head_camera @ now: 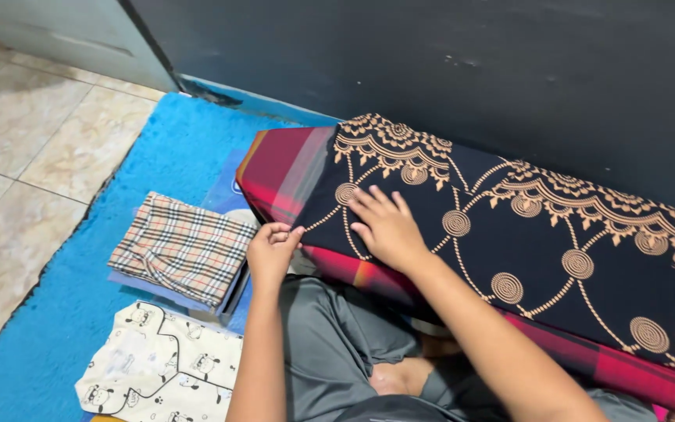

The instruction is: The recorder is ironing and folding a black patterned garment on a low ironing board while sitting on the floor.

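The right hand (387,227) lies flat on the dark cloth (509,234) to hold it down; the left hand (271,248) pinches its near edge; the cloth lies on the blue mat (158,156), beside a checked cloth (183,246)

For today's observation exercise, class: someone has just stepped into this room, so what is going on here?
A person sits on a blue mat with a large folded cloth, black with tan circle patterns and red plaid edges, lying in front of them. The right hand presses flat on the cloth, while the left hand pinches its near edge. To the left lie a folded tan plaid garment and a cream garment with cartoon dog prints.
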